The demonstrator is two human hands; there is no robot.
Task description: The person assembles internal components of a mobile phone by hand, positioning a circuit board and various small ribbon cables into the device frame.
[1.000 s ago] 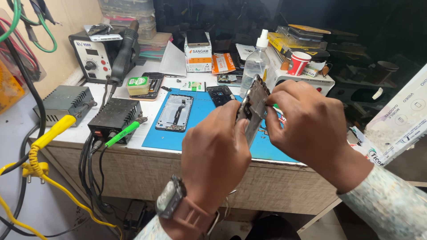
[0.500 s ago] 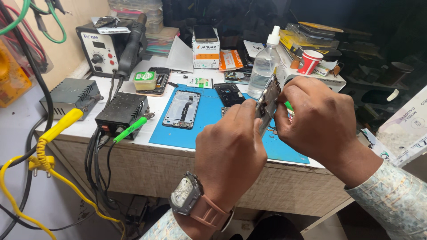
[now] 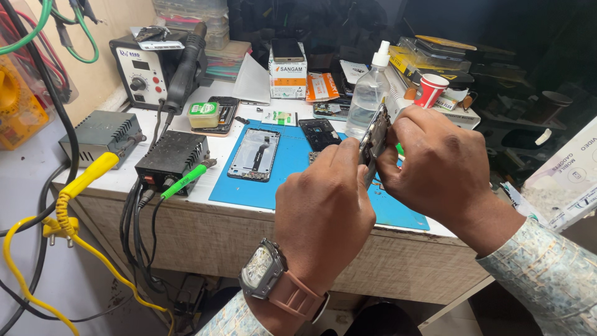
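We hold a thin grey phone frame with exposed circuitry [image 3: 375, 138] edge-on above the right part of the blue rubber work mat [image 3: 292, 177], both hands closed on it: our left hand [image 3: 323, 214], with the pink-strapped wristwatch [image 3: 273, 283], pinches its near edge between thumb and fingertips, while our right hand [image 3: 435, 165] wraps its far side and steadies it. Something small and green shows just behind the right fingers; we cannot tell what it is. On the mat to the left lies another opened phone body, a pale grey one [image 3: 254, 154], and farther back a dark phone back cover [image 3: 319, 132]; a clear plastic spray bottle with a white nozzle [image 3: 365, 96] stands just beyond the held frame. In our judgement the grip is narrow, so a slip could drop the frame onto the mat or against the bottle, and too hard a pinch or twist could bend the thin part or strain its connectors.
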